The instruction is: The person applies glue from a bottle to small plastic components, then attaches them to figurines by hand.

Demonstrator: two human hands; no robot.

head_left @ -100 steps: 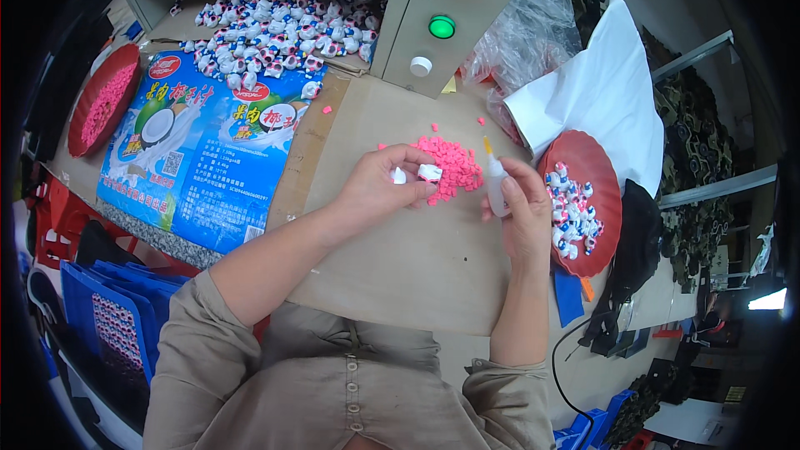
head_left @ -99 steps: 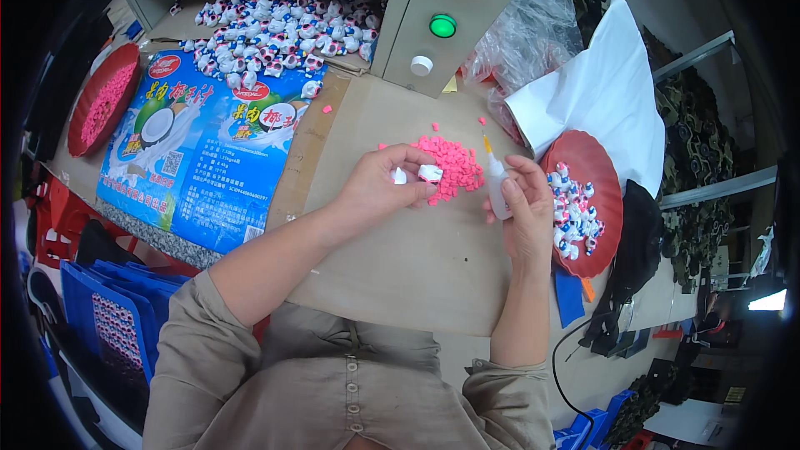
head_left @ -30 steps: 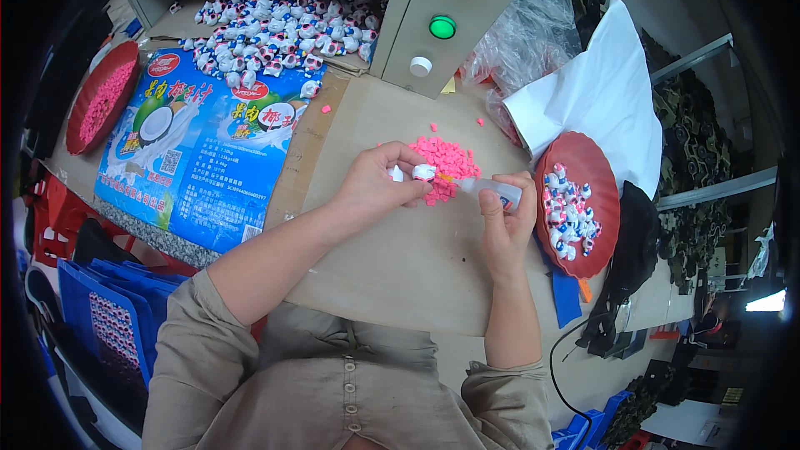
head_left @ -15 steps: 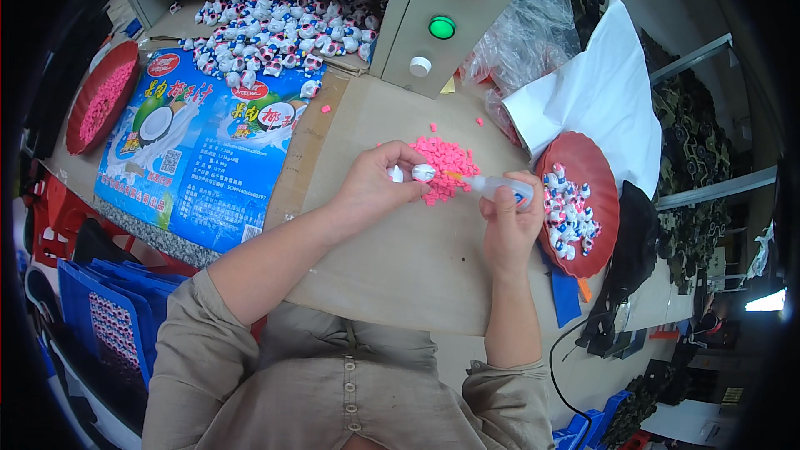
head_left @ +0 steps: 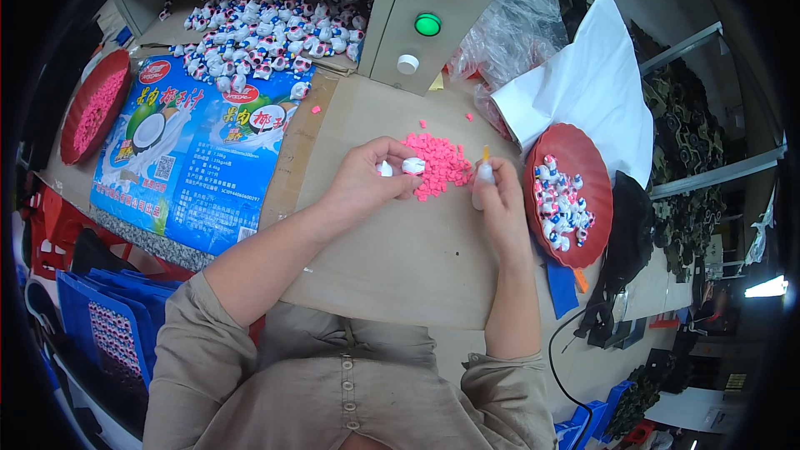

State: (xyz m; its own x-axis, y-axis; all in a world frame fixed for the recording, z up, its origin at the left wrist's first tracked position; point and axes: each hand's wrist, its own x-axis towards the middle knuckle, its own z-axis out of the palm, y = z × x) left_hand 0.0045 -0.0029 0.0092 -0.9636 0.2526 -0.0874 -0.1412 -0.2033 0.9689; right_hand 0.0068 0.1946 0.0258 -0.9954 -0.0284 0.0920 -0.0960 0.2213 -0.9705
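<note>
Two small white figures, both in the left hand point(head_left: 362, 175): one figure point(head_left: 413, 166) gripped between thumb and fingertips, one figure point(head_left: 384, 168) tucked farther back within the curled fingers. One translucent bottle point(head_left: 481, 181), yellow-tipped, in the right hand point(head_left: 501, 196); fingers closed round it, tip pointing away from the wearer. One loose pile of pink pieces point(head_left: 440, 160), lying on the brown surface point(head_left: 383, 258) between and just beyond the hands; a few strays apart from it. One red scalloped dish point(head_left: 602, 200), right of the right hand, containing white, blue and pink figurines point(head_left: 562, 207). One further red dish point(head_left: 70, 117), far left, containing pink pieces. One large heap of figurines point(head_left: 267, 29), beyond a blue printed cardboard sheet point(head_left: 218, 192).
</note>
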